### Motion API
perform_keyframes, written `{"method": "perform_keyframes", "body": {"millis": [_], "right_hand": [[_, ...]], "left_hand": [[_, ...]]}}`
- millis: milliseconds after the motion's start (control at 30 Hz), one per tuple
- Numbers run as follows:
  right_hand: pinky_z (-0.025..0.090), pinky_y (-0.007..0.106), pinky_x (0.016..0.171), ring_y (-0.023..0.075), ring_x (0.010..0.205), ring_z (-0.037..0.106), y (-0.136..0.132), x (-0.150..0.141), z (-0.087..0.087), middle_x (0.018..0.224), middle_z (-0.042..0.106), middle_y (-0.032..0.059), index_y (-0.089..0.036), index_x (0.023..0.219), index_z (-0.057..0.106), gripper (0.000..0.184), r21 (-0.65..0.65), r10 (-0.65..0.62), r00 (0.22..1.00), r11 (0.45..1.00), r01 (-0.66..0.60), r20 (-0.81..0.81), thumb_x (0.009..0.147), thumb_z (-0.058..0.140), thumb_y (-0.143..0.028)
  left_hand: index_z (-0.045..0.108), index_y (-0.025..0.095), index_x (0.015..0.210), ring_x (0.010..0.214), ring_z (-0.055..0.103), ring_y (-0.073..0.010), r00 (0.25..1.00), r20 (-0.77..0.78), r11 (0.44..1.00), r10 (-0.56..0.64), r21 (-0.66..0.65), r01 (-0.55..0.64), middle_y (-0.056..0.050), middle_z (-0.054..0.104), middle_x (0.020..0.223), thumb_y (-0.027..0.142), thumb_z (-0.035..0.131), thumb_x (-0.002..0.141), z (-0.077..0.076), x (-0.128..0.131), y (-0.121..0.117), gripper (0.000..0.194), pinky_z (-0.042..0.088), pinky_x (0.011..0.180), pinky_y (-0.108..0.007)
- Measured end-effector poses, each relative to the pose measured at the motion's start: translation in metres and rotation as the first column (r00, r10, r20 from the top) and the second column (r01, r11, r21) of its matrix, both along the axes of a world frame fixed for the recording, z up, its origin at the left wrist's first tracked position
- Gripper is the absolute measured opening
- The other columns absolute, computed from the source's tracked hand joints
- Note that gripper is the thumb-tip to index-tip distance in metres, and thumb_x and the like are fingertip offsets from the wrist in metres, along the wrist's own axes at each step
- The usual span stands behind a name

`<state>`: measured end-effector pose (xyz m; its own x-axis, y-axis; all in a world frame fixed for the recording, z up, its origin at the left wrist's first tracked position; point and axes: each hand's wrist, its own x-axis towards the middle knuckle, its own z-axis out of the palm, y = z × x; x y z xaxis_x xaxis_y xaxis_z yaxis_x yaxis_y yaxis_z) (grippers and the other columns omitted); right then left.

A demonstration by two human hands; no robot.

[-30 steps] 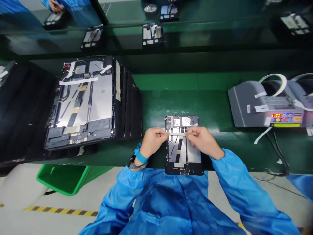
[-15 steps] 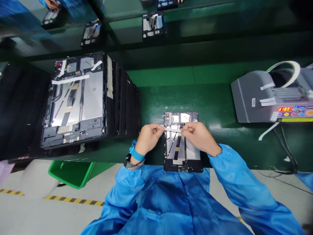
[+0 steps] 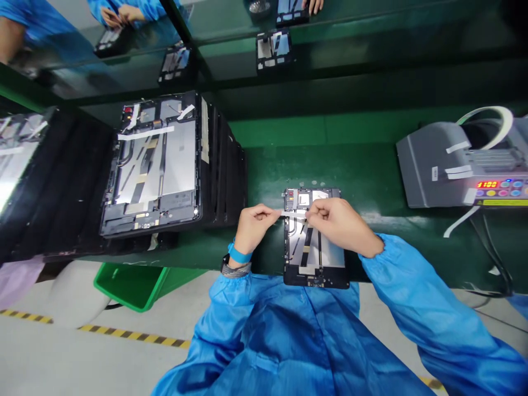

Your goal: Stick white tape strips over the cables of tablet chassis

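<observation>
An opened tablet (image 3: 332,250) lies on the green bench in front of me, its inner parts and flat cables facing up. A short strip of white tape (image 3: 293,213) stretches across its upper part. My left hand (image 3: 256,226) pinches the strip's left end just beyond the tablet's left edge. Over the tablet's upper right, my right hand (image 3: 336,221) is closed in a pinch on the other end. Whether the tape touches the tablet along its length I cannot tell.
Stacked open tablets (image 3: 177,165) stand at the left, with white tape on the top one. A grey tape dispenser (image 3: 433,165) with a lit display sits at the right, tape hanging from its front. A green bin (image 3: 127,286) is below the bench. Beyond, a co-worker's hands (image 3: 119,15) show.
The view has shifted left, so the bench and stacks appear further right. Both hands still hold the tape, which now sits slightly higher on the tablet.
</observation>
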<state>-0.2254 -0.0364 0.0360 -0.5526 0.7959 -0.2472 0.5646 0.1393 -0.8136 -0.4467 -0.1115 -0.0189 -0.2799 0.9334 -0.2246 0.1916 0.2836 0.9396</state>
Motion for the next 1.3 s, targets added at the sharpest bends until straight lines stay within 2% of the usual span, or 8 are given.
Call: {"method": "perform_keyframes", "body": {"millis": [133, 333, 467, 633, 867, 1133, 1233, 1300], "right_hand": [[0.031, 0.028, 0.058, 0.0126, 0.057, 0.045, -0.002, 0.009, -0.020, 0.058, 0.053, -0.0021, -0.020, 0.065, 0.057, 0.025, -0.032, -0.059, 0.998, 0.998, 0.059, -0.001, 0.082, 0.054, -0.038], [0.032, 0.028, 0.058, 0.0133, 0.057, 0.046, -0.001, 0.018, -0.040, 0.057, 0.052, -0.0016, -0.021, 0.064, 0.054, 0.024, -0.029, -0.093, 0.995, 0.995, 0.094, 0.020, 0.080, 0.054, -0.039], [0.030, 0.028, 0.057, 0.0126, 0.056, 0.044, 0.001, 0.018, -0.043, 0.056, 0.051, -0.0024, -0.022, 0.064, 0.053, 0.026, -0.045, -0.099, 0.995, 0.994, 0.100, 0.018, 0.083, 0.054, -0.039], [0.029, 0.028, 0.058, 0.0121, 0.056, 0.042, 0.002, 0.018, -0.043, 0.055, 0.048, -0.0039, -0.022, 0.063, 0.051, 0.026, -0.018, -0.106, 0.993, 0.994, 0.107, 0.047, 0.084, 0.054, -0.037], [0.030, 0.029, 0.061, 0.0128, 0.059, 0.045, 0.004, 0.017, -0.041, 0.058, 0.051, -0.0034, -0.021, 0.064, 0.055, 0.019, -0.024, -0.101, 0.993, 0.994, 0.102, 0.067, 0.082, 0.055, -0.028], [0.030, 0.029, 0.061, 0.0129, 0.058, 0.045, 0.004, 0.017, -0.040, 0.057, 0.051, -0.0034, -0.022, 0.063, 0.053, 0.021, -0.008, -0.093, 0.993, 0.996, 0.094, 0.071, 0.083, 0.055, -0.030], [0.031, 0.029, 0.061, 0.0128, 0.058, 0.045, 0.004, 0.017, -0.039, 0.057, 0.051, -0.0033, -0.022, 0.063, 0.053, 0.021, -0.012, -0.089, 0.993, 0.996, 0.091, 0.075, 0.083, 0.055, -0.029], [0.030, 0.029, 0.061, 0.0130, 0.058, 0.046, 0.005, 0.016, -0.038, 0.056, 0.051, -0.0033, -0.022, 0.063, 0.054, 0.021, -0.018, -0.091, 0.992, 0.996, 0.093, 0.085, 0.083, 0.056, -0.029]], "left_hand": [[0.072, 0.017, 0.069, 0.058, 0.043, -0.0106, 0.997, -0.077, 0.996, -0.025, 0.084, 0.031, 0.001, 0.058, 0.064, 0.043, 0.078, 0.079, -0.011, 0.010, 0.002, 0.029, 0.033, 0.056, -0.026], [0.061, 0.021, 0.072, 0.061, 0.042, -0.0122, 0.933, -0.348, 0.981, -0.096, 0.126, 0.149, 0.004, 0.044, 0.067, 0.030, 0.065, 0.092, -0.011, 0.019, 0.001, 0.023, 0.033, 0.062, -0.027], [0.058, 0.022, 0.077, 0.068, 0.048, -0.0154, 0.806, -0.575, 0.974, -0.139, 0.068, 0.217, 0.001, 0.048, 0.073, 0.024, 0.060, 0.097, -0.003, 0.025, 0.000, 0.021, 0.034, 0.066, -0.029], [0.063, 0.022, 0.090, 0.077, 0.057, -0.0195, 0.622, -0.767, 0.977, -0.161, -0.033, 0.212, -0.005, 0.061, 0.092, 0.028, 0.056, 0.104, 0.000, 0.036, -0.003, 0.016, 0.034, 0.065, -0.031], [0.064, 0.022, 0.092, 0.082, 0.061, -0.0207, 0.543, -0.828, 0.980, -0.140, -0.037, 0.196, -0.007, 0.059, 0.096, 0.031, 0.054, 0.106, -0.005, 0.038, -0.005, 0.019, 0.038, 0.066, -0.031], [0.064, 0.023, 0.091, 0.083, 0.061, -0.0211, 0.479, -0.862, 0.972, -0.169, -0.066, 0.224, -0.007, 0.058, 0.096, 0.030, 0.053, 0.106, -0.003, 0.040, -0.005, 0.019, 0.038, 0.064, -0.030], [0.063, 0.023, 0.091, 0.083, 0.061, -0.0209, 0.485, -0.858, 0.972, -0.170, -0.064, 0.228, -0.007, 0.057, 0.096, 0.030, 0.053, 0.105, -0.002, 0.040, -0.004, 0.019, 0.038, 0.064, -0.030], [0.062, 0.023, 0.091, 0.081, 0.060, -0.0202, 0.520, -0.836, 0.973, -0.174, -0.064, 0.221, -0.006, 0.058, 0.097, 0.030, 0.055, 0.104, -0.002, 0.039, -0.003, 0.017, 0.037, 0.063, -0.030]]}}
